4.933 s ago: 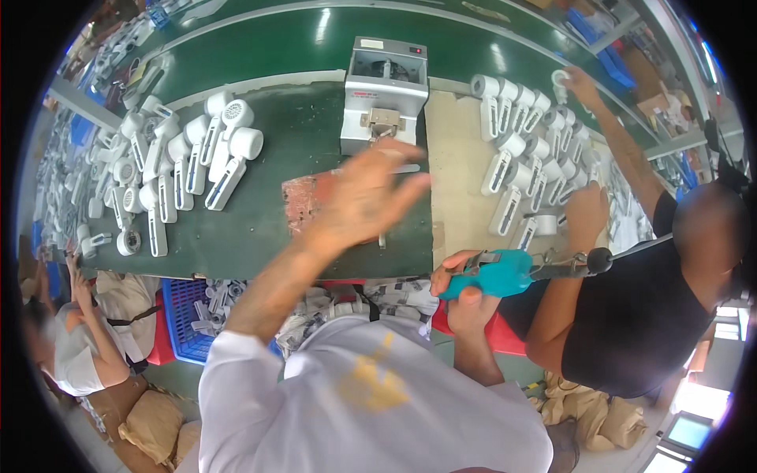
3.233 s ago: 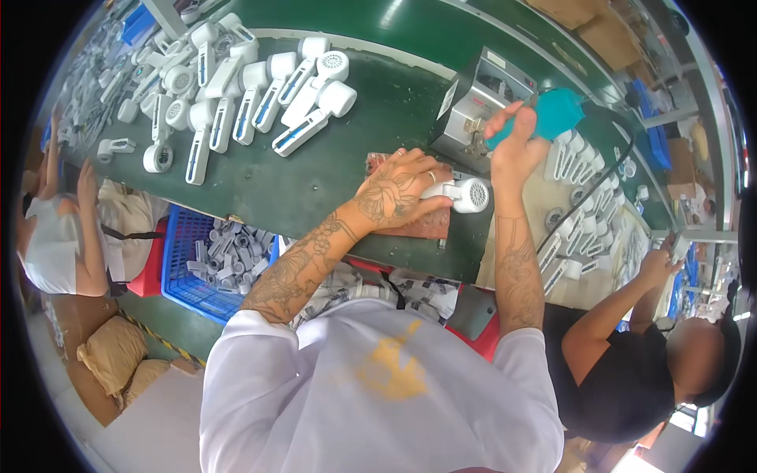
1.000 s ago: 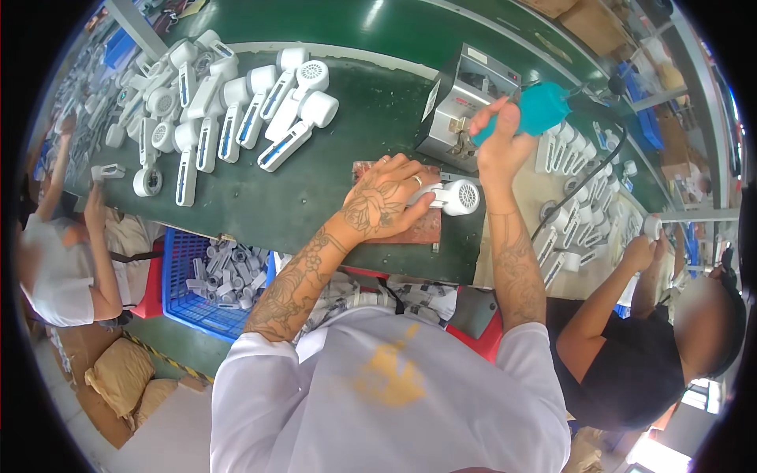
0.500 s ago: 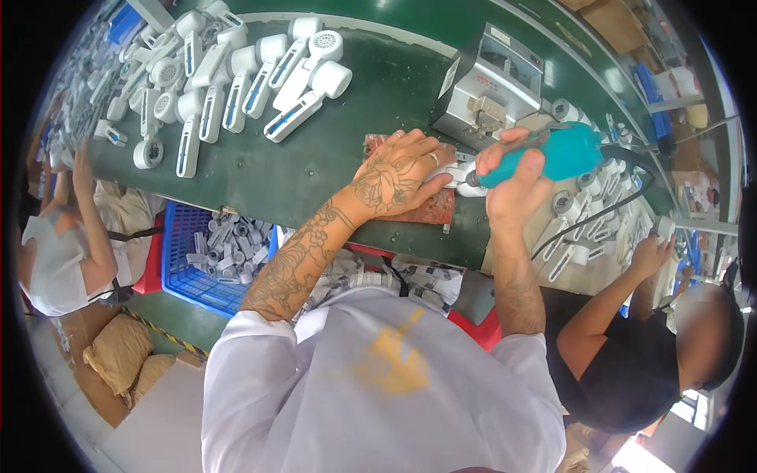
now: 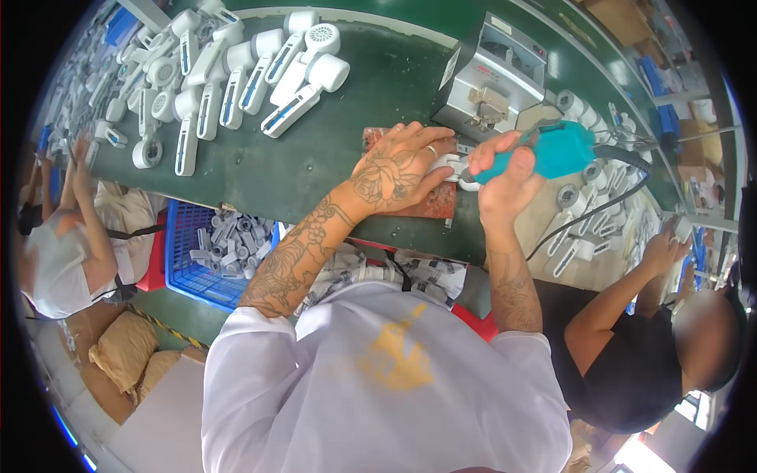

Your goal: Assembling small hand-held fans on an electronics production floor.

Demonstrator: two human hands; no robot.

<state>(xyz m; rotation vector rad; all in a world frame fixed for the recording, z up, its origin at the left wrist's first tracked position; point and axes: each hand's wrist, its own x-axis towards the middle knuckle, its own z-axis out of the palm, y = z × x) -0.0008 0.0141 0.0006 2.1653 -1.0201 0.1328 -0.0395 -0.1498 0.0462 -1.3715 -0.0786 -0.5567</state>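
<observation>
My left hand [image 5: 400, 169] lies over a white plastic part [image 5: 452, 167], holding it down on a reddish, worn board [image 5: 422, 206]. Most of that part is hidden under my fingers; its exposed end shows beside my thumb. Wrapped round a teal electric screwdriver [image 5: 564, 150] is my right hand [image 5: 509, 175], with the tool lying nearly level and its tip end pointed left at the part. Where the tip meets the part cannot be made out.
White shower-head-shaped units [image 5: 292, 106] with blue strips crowd the green bench [image 5: 363, 87] at the left. A grey metal machine [image 5: 497, 79] stands beyond my right hand, more units to its right. A blue basket [image 5: 180, 252] holds small white parts. A black cable [image 5: 587, 206] trails. Co-workers sit either side.
My right hand and the screwdriver have shifted slightly left, closer to my left hand. The left hand still presses on the white part. The whole view has shifted a little.
</observation>
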